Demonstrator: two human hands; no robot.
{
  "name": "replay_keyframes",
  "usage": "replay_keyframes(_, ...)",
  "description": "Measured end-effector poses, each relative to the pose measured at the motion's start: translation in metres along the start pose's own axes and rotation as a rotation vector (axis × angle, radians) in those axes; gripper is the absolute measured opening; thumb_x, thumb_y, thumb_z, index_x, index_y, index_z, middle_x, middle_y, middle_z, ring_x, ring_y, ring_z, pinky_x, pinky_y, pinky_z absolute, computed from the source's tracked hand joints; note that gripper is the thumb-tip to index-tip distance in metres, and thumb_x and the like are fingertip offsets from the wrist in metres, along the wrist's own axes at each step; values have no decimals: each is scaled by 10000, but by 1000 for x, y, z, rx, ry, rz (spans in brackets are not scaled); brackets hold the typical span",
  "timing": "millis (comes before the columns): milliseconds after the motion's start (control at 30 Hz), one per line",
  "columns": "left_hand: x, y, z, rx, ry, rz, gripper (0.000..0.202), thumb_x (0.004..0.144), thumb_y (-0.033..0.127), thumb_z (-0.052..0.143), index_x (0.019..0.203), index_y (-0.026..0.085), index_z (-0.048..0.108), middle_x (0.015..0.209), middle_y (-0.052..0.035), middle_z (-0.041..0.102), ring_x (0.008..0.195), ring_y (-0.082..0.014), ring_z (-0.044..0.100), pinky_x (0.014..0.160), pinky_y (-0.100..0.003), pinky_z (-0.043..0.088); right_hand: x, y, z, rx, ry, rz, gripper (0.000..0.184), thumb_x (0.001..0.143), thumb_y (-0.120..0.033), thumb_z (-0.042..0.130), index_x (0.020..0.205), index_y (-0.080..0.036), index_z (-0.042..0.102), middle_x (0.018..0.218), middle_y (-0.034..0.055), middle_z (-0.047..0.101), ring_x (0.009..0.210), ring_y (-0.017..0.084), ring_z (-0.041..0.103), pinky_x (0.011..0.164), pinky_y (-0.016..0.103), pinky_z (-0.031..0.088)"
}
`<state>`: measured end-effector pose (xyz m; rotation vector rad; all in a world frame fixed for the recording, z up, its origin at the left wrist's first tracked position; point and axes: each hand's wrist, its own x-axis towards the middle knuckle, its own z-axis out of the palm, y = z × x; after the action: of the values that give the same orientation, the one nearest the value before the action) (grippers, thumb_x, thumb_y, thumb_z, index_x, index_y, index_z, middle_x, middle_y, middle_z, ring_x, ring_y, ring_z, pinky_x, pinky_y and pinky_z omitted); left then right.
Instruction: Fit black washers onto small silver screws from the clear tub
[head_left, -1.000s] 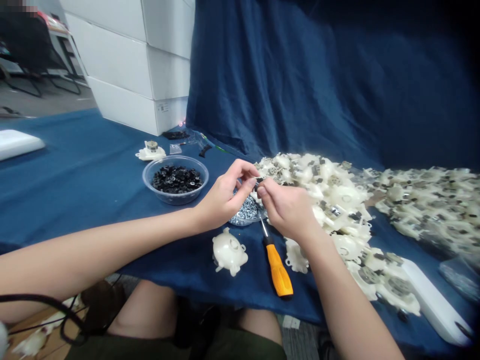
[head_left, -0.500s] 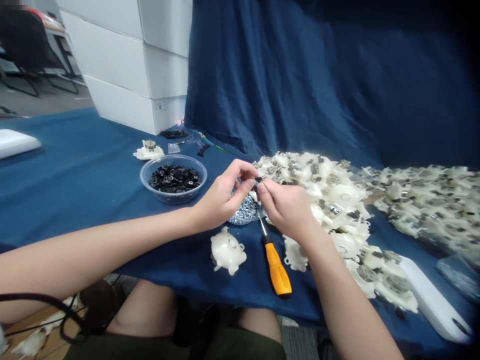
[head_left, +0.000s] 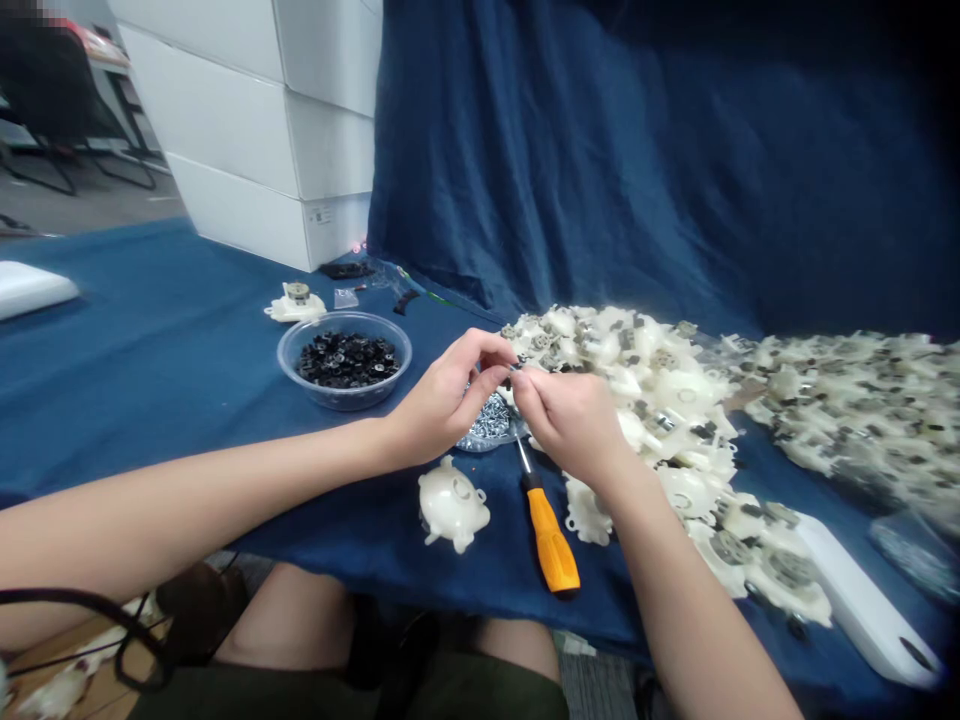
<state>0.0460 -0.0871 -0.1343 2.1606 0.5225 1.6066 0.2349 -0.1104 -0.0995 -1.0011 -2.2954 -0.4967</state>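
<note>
Small dark piece (head_left: 515,368), head view: pinched btwn fingertips of L hand (head_left: 448,395) & R hand (head_left: 576,418), both narrow; fingers hide most of it. Sits above dish (head_left: 480,446) of metal bits (head_left: 493,416). Risk: if pinch slips, prob. drops in w/ bits, hard to find. Screwdriver (head_left: 553,540) tip nr dish: a knock cd jog it. Pale housing (head_left: 454,503) nr table (head_left: 487,580) edge; L forearm (head_left: 225,490) sweep might push it off.

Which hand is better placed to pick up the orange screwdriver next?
Likely the right hand: it is nearer to the screwdriver, especially its orange handle. The left hand is farther away, by the bowl of screws. Both hands meet at a small piece, though.
</note>
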Motion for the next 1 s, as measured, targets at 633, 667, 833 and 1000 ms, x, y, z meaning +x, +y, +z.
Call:
replay_keyframes(633,0,-4,0,14,-4,-9,152,1012,188,565,1160,206,537,1045,-46,599,934,-140,599,817,-286,524,-1,3,2,-84,-32,70,454,1097,-341,357,762,-177,618,555,-16,564,483,99,475,531,285,185)
replay_keyframes(667,0,-4,0,16,-4,-15,152,1012,190,565,1160,206,537,1048,-48,599,938,-142,601,814,-287,525,-1,3,2,-85,-35,74,455,1098,-341,356,765,-178,620,556,-15,569,483,99,478,533,286,185)
replay_keyframes(833,0,-3,0,38,-10,-26,149,1011,184,559,1158,204,538,1055,-53,598,960,-150,601,820,-298,527,0,3,3,-101,-36,79,462,1099,-347,351,765,-181,622,553,-16,579,478,105,489,533,286,180)
replay_keyframes(1000,-1,-5,-1,43,-33,-34,192,999,159,576,1179,208,532,1073,-53,599,972,-149,603,805,-286,522,0,4,3,-124,-44,97,458,1095,-352,354,772,-183,632,552,-13,593,464,108,485,535,287,173)
